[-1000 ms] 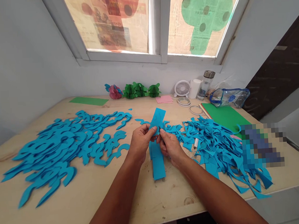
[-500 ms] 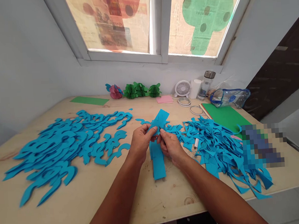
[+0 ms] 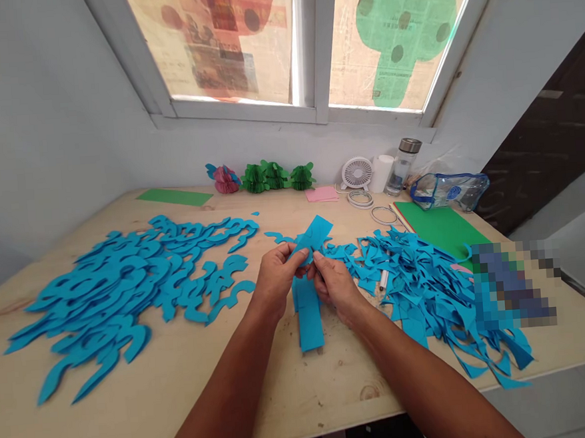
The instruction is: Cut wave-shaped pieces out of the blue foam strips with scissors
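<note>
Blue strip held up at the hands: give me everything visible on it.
The blue strip is flat, narrow, matte and paper-like, with a straight-cut far end and faint dark line marks on its upper face. It slants away from the body and to the right, above the table. The left hand grips it, thumb on top; the right hand is closed at its right edge. Its near end is hidden by the hands; single sheet or stack, can't tell.

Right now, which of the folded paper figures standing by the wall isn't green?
The leftmost one, the pink-and-blue figure. The other three figures are all green.
</note>
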`<state>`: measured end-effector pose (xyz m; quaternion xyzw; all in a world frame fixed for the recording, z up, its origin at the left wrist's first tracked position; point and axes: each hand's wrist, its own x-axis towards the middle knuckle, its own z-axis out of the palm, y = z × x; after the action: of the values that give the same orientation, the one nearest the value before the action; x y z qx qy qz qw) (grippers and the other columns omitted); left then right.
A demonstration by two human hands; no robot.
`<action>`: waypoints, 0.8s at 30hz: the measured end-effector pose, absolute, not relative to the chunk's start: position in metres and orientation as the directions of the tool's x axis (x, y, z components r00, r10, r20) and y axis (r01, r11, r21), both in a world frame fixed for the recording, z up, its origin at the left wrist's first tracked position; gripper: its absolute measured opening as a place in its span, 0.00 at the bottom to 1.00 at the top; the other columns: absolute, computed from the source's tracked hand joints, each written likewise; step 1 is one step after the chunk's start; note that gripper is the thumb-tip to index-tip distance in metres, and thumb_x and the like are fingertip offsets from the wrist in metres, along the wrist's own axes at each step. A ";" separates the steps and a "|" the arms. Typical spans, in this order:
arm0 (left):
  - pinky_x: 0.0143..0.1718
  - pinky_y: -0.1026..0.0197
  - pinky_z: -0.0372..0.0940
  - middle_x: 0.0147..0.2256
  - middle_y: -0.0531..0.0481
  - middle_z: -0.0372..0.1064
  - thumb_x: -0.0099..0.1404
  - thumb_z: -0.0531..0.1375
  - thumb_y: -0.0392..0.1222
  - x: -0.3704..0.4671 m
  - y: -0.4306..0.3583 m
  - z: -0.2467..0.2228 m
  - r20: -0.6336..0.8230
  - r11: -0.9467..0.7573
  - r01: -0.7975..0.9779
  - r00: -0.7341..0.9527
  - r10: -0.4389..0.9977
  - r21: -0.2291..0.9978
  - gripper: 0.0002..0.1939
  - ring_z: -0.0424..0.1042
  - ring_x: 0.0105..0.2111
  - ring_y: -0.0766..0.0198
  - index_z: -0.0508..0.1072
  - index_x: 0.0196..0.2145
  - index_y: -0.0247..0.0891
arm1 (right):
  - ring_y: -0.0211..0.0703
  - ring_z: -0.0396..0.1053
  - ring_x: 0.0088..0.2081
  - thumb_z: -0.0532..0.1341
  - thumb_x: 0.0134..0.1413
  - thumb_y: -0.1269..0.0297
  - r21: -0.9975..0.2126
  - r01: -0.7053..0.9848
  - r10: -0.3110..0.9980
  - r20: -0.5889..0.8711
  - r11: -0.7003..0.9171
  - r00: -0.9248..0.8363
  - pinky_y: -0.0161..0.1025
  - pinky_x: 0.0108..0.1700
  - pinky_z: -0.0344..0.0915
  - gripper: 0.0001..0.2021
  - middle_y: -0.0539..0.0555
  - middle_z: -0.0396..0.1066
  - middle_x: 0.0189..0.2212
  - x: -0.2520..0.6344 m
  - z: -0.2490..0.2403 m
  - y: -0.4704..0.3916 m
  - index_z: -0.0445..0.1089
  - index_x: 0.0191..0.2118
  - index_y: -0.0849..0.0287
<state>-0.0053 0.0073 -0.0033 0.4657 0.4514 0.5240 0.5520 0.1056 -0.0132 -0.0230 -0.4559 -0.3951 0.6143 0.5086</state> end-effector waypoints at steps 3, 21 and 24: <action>0.24 0.64 0.58 0.19 0.55 0.63 0.48 0.66 0.45 -0.006 0.007 -0.001 -0.023 0.026 -0.183 0.018 1.000 0.983 0.11 0.61 0.21 0.68 0.69 0.22 0.36 | 0.29 0.40 0.12 0.60 0.47 0.38 -0.952 -0.256 0.985 -0.154 -0.170 -0.083 0.32 0.16 0.36 0.25 0.40 0.47 0.08 0.107 -0.025 -0.012 0.63 0.22 0.58; 0.23 0.64 0.58 0.20 0.54 0.65 0.47 0.67 0.47 -0.015 0.010 0.001 -0.009 0.005 -0.208 -0.018 1.000 0.978 0.12 0.61 0.22 0.67 0.72 0.22 0.36 | 0.29 0.40 0.13 0.61 0.45 0.37 -0.977 -0.155 0.980 -0.123 -0.147 -0.155 0.34 0.16 0.36 0.25 0.40 0.47 0.09 0.116 -0.021 -0.009 0.64 0.21 0.58; 0.24 0.64 0.57 0.21 0.53 0.66 0.46 0.68 0.47 -0.018 0.011 0.001 -0.015 0.012 -0.197 -0.014 1.000 0.980 0.12 0.61 0.22 0.67 0.73 0.22 0.36 | 0.30 0.41 0.13 0.61 0.45 0.37 -0.981 -0.136 0.979 -0.117 -0.140 -0.166 0.34 0.16 0.36 0.25 0.40 0.47 0.09 0.117 -0.020 -0.009 0.64 0.21 0.58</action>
<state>-0.0179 0.0109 0.0008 0.4410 0.4551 0.5475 0.5465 0.1170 -0.0092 -0.0204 -0.4521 -0.4662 0.6046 0.4612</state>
